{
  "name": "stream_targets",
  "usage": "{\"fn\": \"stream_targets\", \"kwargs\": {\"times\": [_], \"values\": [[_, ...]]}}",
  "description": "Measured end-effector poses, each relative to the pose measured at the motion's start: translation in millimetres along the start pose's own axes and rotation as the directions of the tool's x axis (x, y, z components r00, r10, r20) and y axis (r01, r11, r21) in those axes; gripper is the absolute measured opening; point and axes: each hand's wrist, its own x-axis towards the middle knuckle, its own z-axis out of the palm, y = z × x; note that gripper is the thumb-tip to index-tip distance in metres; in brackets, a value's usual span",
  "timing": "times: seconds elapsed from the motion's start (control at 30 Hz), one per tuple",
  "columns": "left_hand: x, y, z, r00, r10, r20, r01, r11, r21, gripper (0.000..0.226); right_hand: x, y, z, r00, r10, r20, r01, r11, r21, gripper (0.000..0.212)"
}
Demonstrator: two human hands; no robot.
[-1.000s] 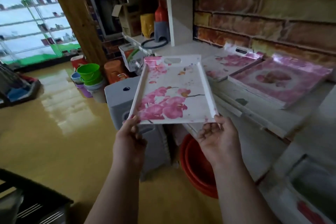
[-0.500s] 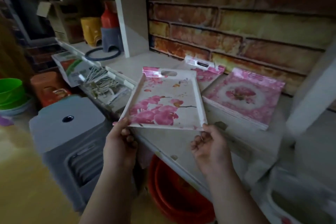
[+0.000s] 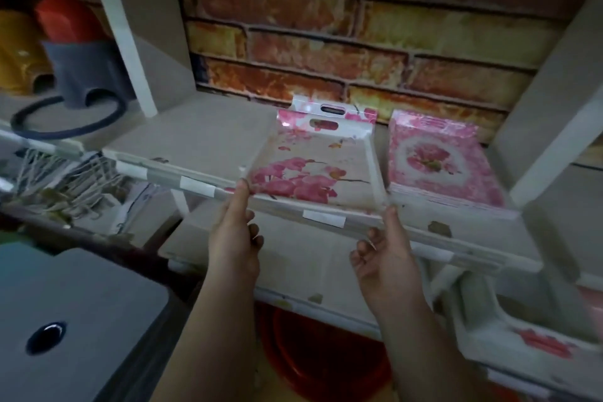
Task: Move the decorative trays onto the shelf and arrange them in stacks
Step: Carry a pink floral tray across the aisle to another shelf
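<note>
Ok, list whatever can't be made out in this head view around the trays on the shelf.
- Tray under the orchid tray: only its handle end shows; count beneath hidden.
- Pink stack: edges too blurred to count.
- Left hand, right hand: fingertips at the tray's near rim; grip unclear behind the shelf rail.
- Red tub: arms cover it.

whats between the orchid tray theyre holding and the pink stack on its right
Only a narrow strip of bare shelf, as the head view shows. The orchid tray and the pink stack sit side by side, apparently not touching.
</note>
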Motion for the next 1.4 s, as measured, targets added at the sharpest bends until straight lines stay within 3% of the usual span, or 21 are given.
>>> {"fn": "stream_targets", "kwargs": {"times": [0.13, 0.23, 0.37, 0.53, 0.8, 1.13, 1.4], "values": [[23.8, 2.7, 0.1, 0.998, -0.065, 0.021, 0.064, 0.996, 0.056, 0.075, -3.3, 11.3, 21.4, 0.992, -0.066, -0.111, 0.06, 0.997, -0.058, 0.05], [34.7, 1.9, 10.0, 0.993, -0.119, 0.02, 0.116, 0.99, 0.083, 0.088, 2.5, 11.7, 39.3, 0.968, 0.013, -0.252, -0.053, 0.987, -0.153, 0.063], [47.6, 1.9, 26.3, 0.985, -0.17, 0.015, 0.166, 0.977, 0.133, 0.08, 10.8, 10.4, 57.2, 0.94, 0.109, -0.324, -0.193, 0.952, -0.238, 0.071], [43.2, -17.5, 31.5, 0.98, -0.2, 0.023, 0.189, 0.955, 0.229, 0.062, 21.0, 17.0, 68.0, 0.915, 0.135, -0.38, -0.231, 0.948, -0.22, 0.068], [35.1, -39.0, 41.5, 0.974, -0.218, 0.069, 0.185, 0.928, 0.325, 0.058, 35.2, 13.0, 53.6, 0.903, 0.183, -0.388, -0.299, 0.917, -0.265, 0.063], [-32.5, -54.5, 62.6, 0.987, -0.132, 0.087, 0.092, 0.927, 0.365, 0.06, 24.0, -21.8, -35.3, 0.889, 0.214, -0.405, -0.29, 0.948, -0.134, 0.063], [-141.4, -121.5, 123.3, 0.974, -0.1, 0.205, -0.005, 0.888, 0.459, 0.073, 4.0, -108.4, -156.1, 0.897, 0.183, -0.403, -0.207, 0.978, -0.017, 0.066]]}}
